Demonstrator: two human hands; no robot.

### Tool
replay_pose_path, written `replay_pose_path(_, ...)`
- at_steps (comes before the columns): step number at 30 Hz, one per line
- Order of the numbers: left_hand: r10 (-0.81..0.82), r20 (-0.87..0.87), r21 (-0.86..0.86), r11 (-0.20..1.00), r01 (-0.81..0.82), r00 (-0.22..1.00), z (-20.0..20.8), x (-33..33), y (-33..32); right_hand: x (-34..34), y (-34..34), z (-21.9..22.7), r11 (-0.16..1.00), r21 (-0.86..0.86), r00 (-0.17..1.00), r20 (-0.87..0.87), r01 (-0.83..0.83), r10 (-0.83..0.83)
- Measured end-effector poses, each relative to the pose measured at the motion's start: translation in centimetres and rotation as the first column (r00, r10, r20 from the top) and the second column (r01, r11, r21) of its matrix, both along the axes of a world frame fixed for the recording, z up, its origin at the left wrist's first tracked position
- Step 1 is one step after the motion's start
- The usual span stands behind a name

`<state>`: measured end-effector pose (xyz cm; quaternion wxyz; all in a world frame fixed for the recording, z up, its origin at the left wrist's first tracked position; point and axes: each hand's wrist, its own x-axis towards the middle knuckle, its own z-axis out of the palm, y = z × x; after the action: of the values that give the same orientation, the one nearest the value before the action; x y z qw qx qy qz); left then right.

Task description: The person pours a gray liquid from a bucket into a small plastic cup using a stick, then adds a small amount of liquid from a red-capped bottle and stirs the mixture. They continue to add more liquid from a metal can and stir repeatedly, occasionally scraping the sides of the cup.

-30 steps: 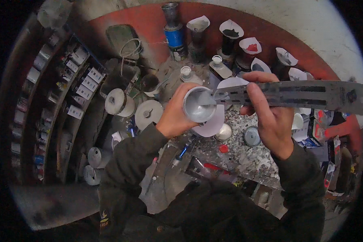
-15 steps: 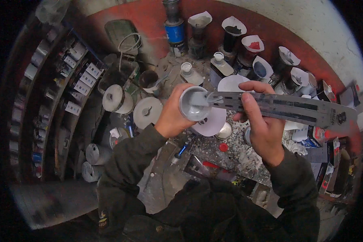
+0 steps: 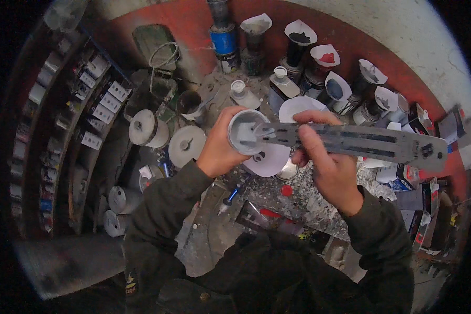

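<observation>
My left hand [image 3: 217, 144] is closed round a clear plastic cup [image 3: 234, 137], its mouth facing up toward me with grey paint coating the inside. My right hand [image 3: 329, 165] grips a long flat grey stir stick [image 3: 361, 141] with dark slots and a hole near its wide end. The stick lies almost level, and its narrow tip reaches into the cup. Light streaks show around the tip. Under the hands is a white round paper or lid [image 3: 269, 161] on the bench.
Several tins topped with paper strainers [image 3: 327, 55] line the red wall behind. White-capped bottles [image 3: 244, 95] stand in the middle. Shelves of cans and boxes [image 3: 102, 112] run along the left. A red cap [image 3: 286, 190] and a blue-handled tool [image 3: 230, 198] lie on the paint-splattered bench [image 3: 319, 206].
My right hand and the stir stick have shifted left, the tip going further into the cup. The cup stays nearly in place, and the whole view has moved slightly.
</observation>
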<state>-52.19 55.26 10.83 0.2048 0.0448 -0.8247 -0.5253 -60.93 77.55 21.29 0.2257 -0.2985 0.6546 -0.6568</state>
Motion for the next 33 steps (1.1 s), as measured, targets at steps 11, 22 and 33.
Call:
replay_pose_path(11,0.015,-0.023,-0.063,0.998,-0.016,1.0,0.6,-0.4,0.1,-0.8,0.0,-0.5,0.993,0.115,0.989,-0.146,0.001,0.016)
replay_pose_path(22,0.013,-0.03,-0.004,1.0,-0.013,0.999,0.5,-0.5,-0.4,-2.3,2.6,-3.1,0.971,-0.06,0.958,0.191,0.23,-0.215)
replay_pose_path(33,0.074,-0.015,0.068,0.995,-0.073,0.997,1.3,0.5,-1.8,-3.3,7.0,-0.5,0.983,-0.041,0.981,-0.063,0.181,-0.183)
